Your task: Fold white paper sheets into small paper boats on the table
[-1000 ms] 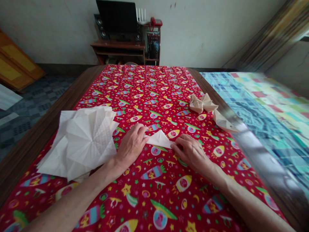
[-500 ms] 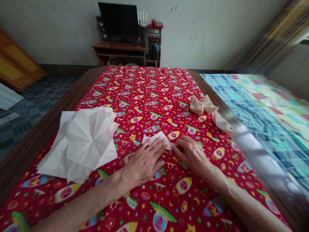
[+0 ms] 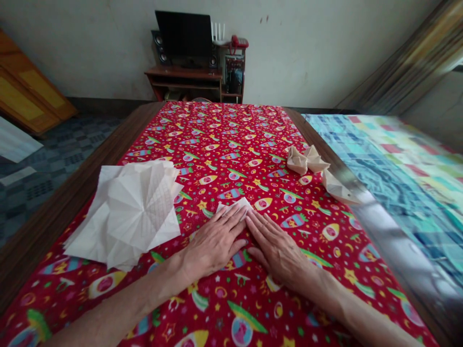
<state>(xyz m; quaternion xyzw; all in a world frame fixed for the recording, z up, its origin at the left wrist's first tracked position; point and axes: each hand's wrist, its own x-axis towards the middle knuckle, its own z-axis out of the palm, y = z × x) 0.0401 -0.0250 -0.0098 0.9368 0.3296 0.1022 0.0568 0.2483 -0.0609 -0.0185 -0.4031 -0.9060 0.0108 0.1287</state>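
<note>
A small folded piece of white paper (image 3: pixel 243 202) lies on the red patterned cloth, mostly covered by my hands. My left hand (image 3: pixel 217 238) rests flat on it with the fingers stretched out. From the other side my right hand (image 3: pixel 275 243) lies flat too, its fingertips on the paper's right part and close to the left fingers. To the left is a stack of creased white paper sheets (image 3: pixel 141 212). Folded paper shapes (image 3: pixel 307 159) sit at the right side of the cloth, with another folded paper piece (image 3: pixel 338 188) just nearer to me.
The red cloth (image 3: pixel 231 299) spreads over a dark wooden table (image 3: pixel 108 140). Beyond its far end stands a desk (image 3: pixel 184 72) with a monitor (image 3: pixel 184 33). A bed with a checked cover (image 3: pixel 379 159) borders the right side; an orange cabinet (image 3: pixel 32 86) is at far left.
My right hand has gone from bent fingers at the paper's right corner to lying flat over its right part. My left hand stays on the paper. The view has shifted slightly.
</note>
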